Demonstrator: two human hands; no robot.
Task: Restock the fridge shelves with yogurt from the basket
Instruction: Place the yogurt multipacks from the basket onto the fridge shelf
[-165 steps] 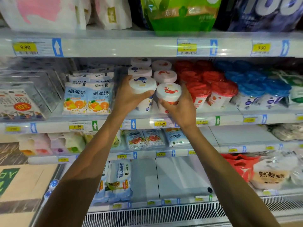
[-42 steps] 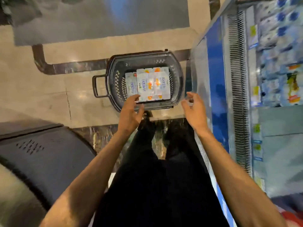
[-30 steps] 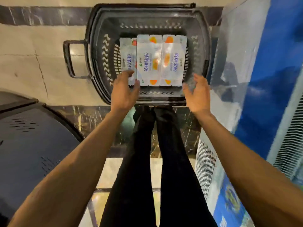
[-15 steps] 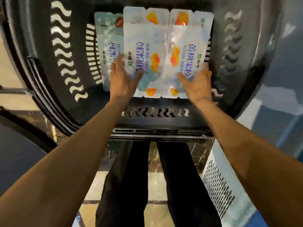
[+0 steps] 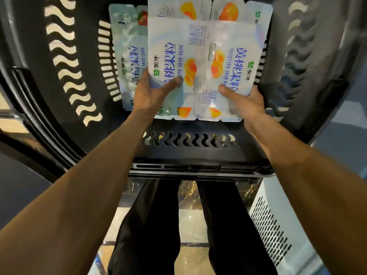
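I look straight down into a black plastic basket (image 5: 190, 153) on the floor. Two white peach yogurt multipacks lie side by side in it. My left hand (image 5: 151, 94) grips the left peach pack (image 5: 172, 46) at its near left edge, thumb on top. My right hand (image 5: 244, 102) grips the right peach pack (image 5: 236, 50) at its near right corner, thumb pressed on the top. A third pack with a strawberry print (image 5: 129, 56) lies lower, to the left, partly under the left peach pack.
The basket's perforated walls (image 5: 65, 62) rise on both sides of my hands. My dark-trousered legs (image 5: 151, 225) stand on the marble floor below. The fridge's white vented base (image 5: 278, 231) is at the lower right.
I bent closer to the basket. Both hands went from lying on the peach packs to closing around their outer edges, thumbs on top.
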